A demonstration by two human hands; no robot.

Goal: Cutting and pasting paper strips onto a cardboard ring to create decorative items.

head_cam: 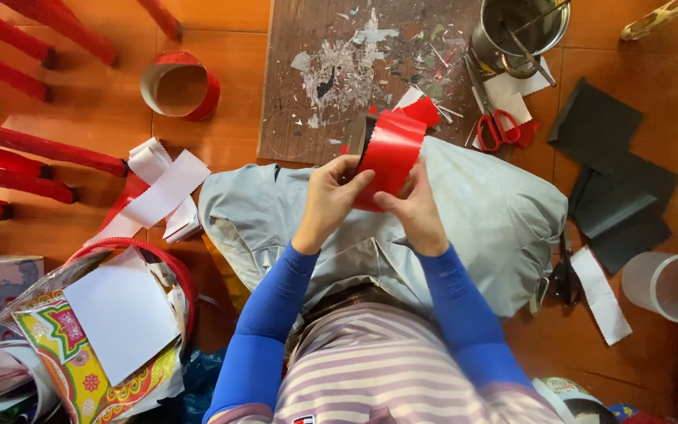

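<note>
A red glossy paper strip (390,153) with a zigzag-cut edge is being held above the person's lap, its long axis running steeply from the hands up and slightly right toward the board, the zigzag end pointing away from the person. The left hand (331,196) is pinching the strip's left edge, thumb lying across the red face. The right hand (417,210) is gripping the lower right part of the strip, fingers curled behind it.

Under the strip, a pale grey cloth (488,212) is lying spread over the person's knees. Just beyond the strip, a worn brown board (300,94) is resting on the orange floor (229,133), flecked with paper scraps. To the right of the strip, red-handled scissors (496,126) are lying at the board's corner, near a metal pot (519,31). Further right, dark grey sheets (614,180) are overlapping on the floor, with a translucent plastic cup (672,286) below them. Left of the strip, white zigzag-edged strips (162,188) are lying in a loose heap, and a red paper ring (182,85) is standing beyond them. Red sticks (41,149) are lying at the far left.
</note>
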